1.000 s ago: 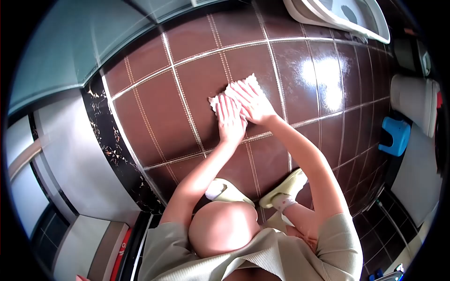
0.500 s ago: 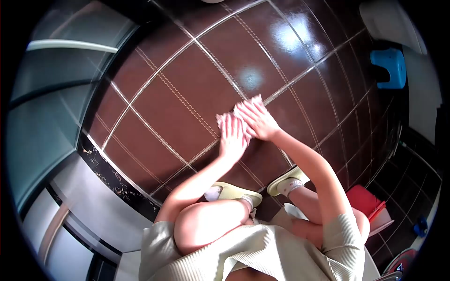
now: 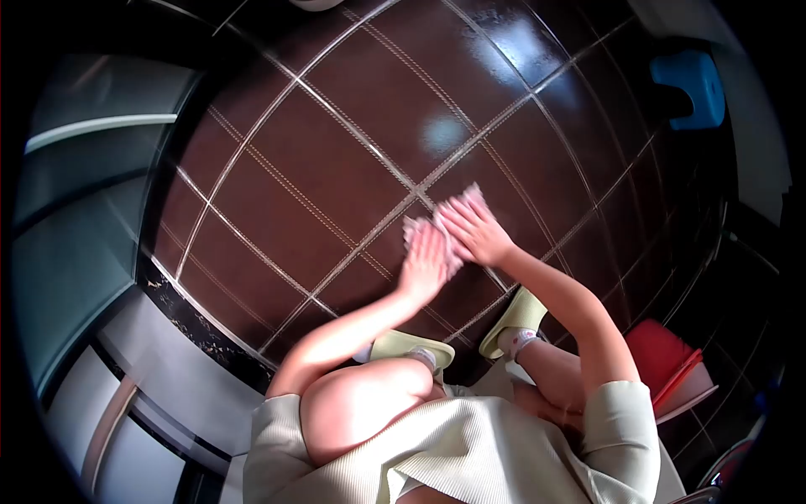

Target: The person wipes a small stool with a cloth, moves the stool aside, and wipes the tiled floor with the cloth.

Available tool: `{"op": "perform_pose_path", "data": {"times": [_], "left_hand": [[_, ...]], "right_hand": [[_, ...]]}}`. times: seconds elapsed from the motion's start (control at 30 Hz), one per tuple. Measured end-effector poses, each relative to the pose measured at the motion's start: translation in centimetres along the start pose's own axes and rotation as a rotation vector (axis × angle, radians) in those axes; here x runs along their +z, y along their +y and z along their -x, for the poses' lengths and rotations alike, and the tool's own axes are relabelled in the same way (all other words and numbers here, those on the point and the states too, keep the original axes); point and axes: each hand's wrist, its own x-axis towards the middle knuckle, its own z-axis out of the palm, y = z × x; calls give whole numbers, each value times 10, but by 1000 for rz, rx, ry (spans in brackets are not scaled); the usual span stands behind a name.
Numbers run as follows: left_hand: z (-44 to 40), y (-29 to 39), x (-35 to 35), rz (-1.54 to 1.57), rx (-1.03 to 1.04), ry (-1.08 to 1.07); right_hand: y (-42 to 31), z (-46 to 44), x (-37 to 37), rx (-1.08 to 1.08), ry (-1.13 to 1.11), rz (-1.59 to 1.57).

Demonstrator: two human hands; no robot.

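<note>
A thin pale pink cloth (image 3: 454, 262) lies crumpled on the brown tiled floor (image 3: 336, 176), with its edges showing around my fingers. My left hand (image 3: 426, 259) rests flat on its left part, fingers extended. On the right part, my right hand (image 3: 475, 230) presses down with fingers stretched out, angled toward the left hand. The two hands almost meet over the cloth, which hides the tile beneath. Both sit just below and to the right of a crossing of pale grout lines.
My feet in pale yellow slippers (image 3: 409, 346) are close behind the hands. A blue plastic stool (image 3: 710, 91) stands at the far right. Near my right leg is a red dustpan-like object (image 3: 659, 357). Glass-fronted panels (image 3: 92, 197) line the left side. Light reflects off the floor ahead.
Both hands and the cloth have slid over the tiles toward my body and to the right, uncovering the grout crossing. The camera view has shifted slightly.
</note>
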Motion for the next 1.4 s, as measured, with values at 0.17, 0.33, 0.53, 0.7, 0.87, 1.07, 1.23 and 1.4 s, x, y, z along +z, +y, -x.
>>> {"op": "perform_pose_path", "data": {"times": [0.17,0.33,0.53,0.7,0.87,1.07,1.23,1.4], "left_hand": [[14,25,-8,-47,218,-190],[-40,-23,-21,-16,90,17],[-102,-33,-45,-169,-102,122],[-79,32,-16,-46,132,62],[-82,73,-8,53,315,24],[-119,55,-16,122,451,92],[-175,27,-42,33,441,130],[-177,20,-46,-64,377,40]], "right_hand": [[-9,71,16,52,-59,-70],[23,-1,0,119,128,31],[58,-40,-15,191,305,-4],[43,53,-3,240,252,-46],[16,118,14,496,152,-71],[16,102,12,748,177,-43],[51,62,9,911,316,77],[58,56,5,831,307,4]]}}
